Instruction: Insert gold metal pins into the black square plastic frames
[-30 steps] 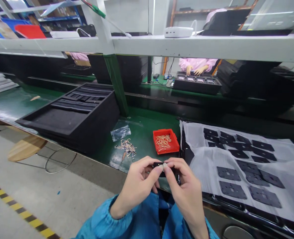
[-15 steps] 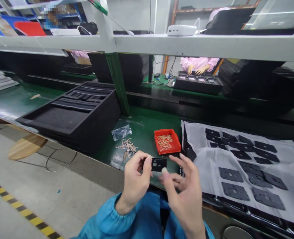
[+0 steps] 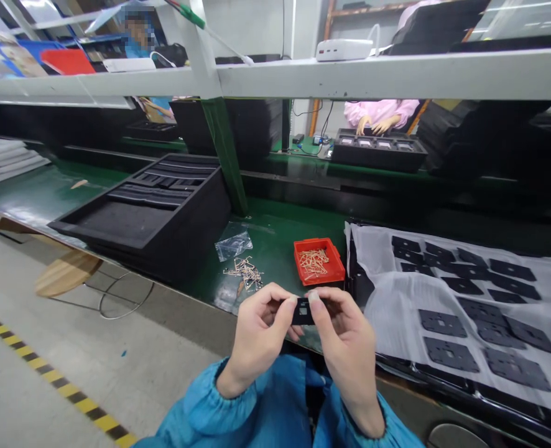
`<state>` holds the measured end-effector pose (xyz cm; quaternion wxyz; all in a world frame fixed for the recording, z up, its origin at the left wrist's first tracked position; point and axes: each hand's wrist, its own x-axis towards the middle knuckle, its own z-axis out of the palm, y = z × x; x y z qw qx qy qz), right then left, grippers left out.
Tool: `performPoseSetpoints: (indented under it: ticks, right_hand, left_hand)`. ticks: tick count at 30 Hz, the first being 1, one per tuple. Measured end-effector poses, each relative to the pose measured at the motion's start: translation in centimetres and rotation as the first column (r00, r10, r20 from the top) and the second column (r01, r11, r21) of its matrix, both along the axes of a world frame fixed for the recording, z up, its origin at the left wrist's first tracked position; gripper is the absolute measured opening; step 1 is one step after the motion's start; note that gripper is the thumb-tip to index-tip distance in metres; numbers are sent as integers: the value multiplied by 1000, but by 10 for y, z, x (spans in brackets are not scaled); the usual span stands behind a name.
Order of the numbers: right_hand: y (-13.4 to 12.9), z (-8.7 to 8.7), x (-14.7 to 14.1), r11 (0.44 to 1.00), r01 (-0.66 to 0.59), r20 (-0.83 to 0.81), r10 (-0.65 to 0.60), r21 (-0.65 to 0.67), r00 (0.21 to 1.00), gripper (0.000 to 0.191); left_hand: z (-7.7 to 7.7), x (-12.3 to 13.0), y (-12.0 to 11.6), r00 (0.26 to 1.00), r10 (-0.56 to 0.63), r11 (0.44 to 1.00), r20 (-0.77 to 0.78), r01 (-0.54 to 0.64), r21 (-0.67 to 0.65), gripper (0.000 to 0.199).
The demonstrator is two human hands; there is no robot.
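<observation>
Pinching a flat, square-holed black plate, left hand and right hand both curled closed on its ends

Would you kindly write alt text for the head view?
Left hand and right hand hold a small rectangular black piece at a green workbench. Beyond is a red tray of pale strips; right of it, black plates lie on white sheeting.

Left hand, right hand near together, pinching.
</observation>
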<state>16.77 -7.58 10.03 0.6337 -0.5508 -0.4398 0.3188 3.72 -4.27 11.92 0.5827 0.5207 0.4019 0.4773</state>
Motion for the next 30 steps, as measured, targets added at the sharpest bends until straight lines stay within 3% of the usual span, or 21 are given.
performPoseSetpoints:
  ticks: [5, 9, 12, 16, 18, 20, 23, 27, 30]
  right_hand:
    - [-1, -1, -5, 995, 34, 90, -42, 93, 995, 11]
    - [0, 1, -13, 997, 48, -40, -46, 54, 998, 42]
    - [2, 4, -13, 997, 59, -130, -53, 42, 990, 34]
    - [2, 1, -6, 999, 52, -162, -51, 1, 985, 28]
    - [-1, -5, -1, 991, 121, -91, -116, 49, 989, 24]
    - [-5, -11, 3, 971, 161, 89, -179, 175, 980, 20]
    - [-8, -15, 8, 943, 37, 372, -165, 329, 913, 33]
    - [-8, -10, 14, 941, -29, 442, -132, 338, 887, 35]
    - [-9, -7, 14, 954, 6, 364, -120, 300, 924, 17]
  left_hand:
    - [-1, -1, -3, 1000, 3, 999, -10, -3, 33, 27]
    - [-4, 1, -8, 997, 44, 987, -58, -35, 159, 22]
    - [-6, 3, -12, 993, 98, 975, -73, -81, 207, 22]
    - [-5, 4, -11, 989, 132, 986, -68, -124, 111, 31]
    - [-3, 5, -10, 988, 133, 990, -72, -130, 44, 34]
    - [-1, 6, -8, 990, 122, 992, -75, -122, 1, 37]
    - [1, 4, -8, 990, 116, 993, -80, -115, 16, 34]
    - [2, -4, -10, 980, 108, 980, -166, -77, 181, 23]
    - [2, -9, -12, 951, 154, 881, -267, -10, 472, 12]
